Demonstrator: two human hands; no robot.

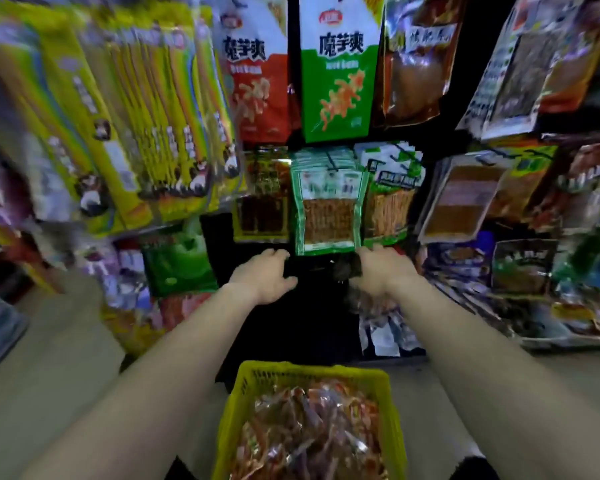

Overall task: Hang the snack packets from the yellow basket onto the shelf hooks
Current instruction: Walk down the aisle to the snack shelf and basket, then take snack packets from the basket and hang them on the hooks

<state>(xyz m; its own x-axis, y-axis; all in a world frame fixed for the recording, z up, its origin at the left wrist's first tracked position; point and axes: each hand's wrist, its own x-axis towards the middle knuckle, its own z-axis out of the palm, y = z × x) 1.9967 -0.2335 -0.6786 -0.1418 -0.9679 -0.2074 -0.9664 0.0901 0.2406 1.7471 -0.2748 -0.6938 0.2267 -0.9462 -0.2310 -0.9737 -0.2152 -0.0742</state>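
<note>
The yellow basket stands low in the centre, filled with several red and orange snack packets. Both my arms reach forward over it toward the shelf. My left hand and my right hand each pinch one end of a dark snack packet, which is hard to make out against the black shelf back. The packet sits just under a hanging green packet. The hook itself is not visible.
Rows of hanging packets fill the shelf: yellow ones at the left, a red and a green packet at top centre, brown ones at the right. Lower packets hang right of a dark gap. Beige floor flanks the basket.
</note>
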